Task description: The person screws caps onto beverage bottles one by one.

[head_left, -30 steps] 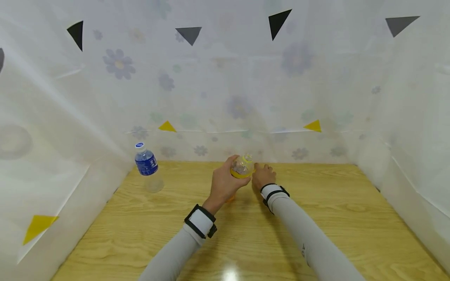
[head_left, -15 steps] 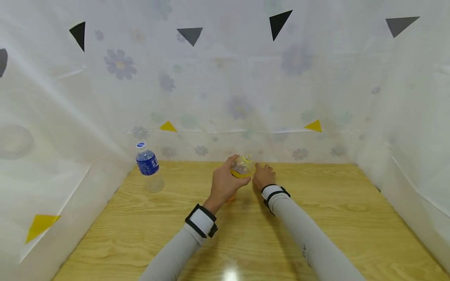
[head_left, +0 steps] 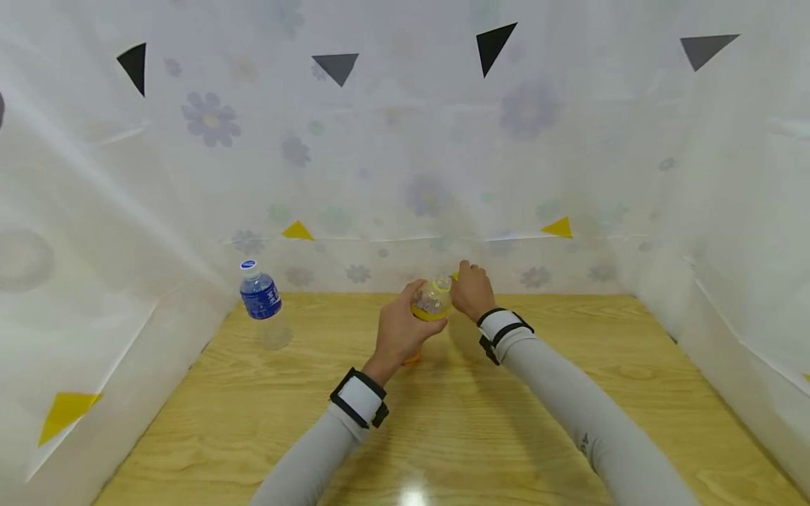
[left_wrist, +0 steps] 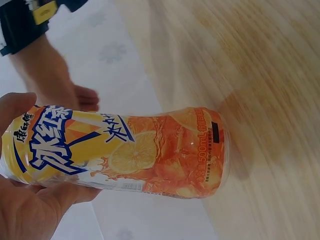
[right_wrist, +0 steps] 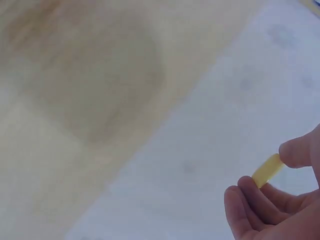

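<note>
My left hand (head_left: 399, 327) grips an iced tea bottle (head_left: 432, 302) around its upper body. Its yellow and orange label with lemon slices faces the left wrist view, where the bottle (left_wrist: 165, 150) has its base at the wooden table. No cap sits on the clear neck. Just right of the bottle mouth, my right hand (head_left: 473, 289) pinches a small yellow bottle cap (right_wrist: 268, 170) between thumb and fingers. In the head view only a sliver of that cap (head_left: 455, 276) shows beside the fingers.
A clear bottle (head_left: 261, 299) with a blue label and white cap stands on the table's left side. Pale flower-patterned sheeting (head_left: 392, 161) encloses the wooden table (head_left: 430, 436) at the back and both sides.
My right hand has risen from low beside the bottle to about mouth height, and the yellow cap now shows at its fingers. The left hand keeps its grip on the iced tea bottle.
</note>
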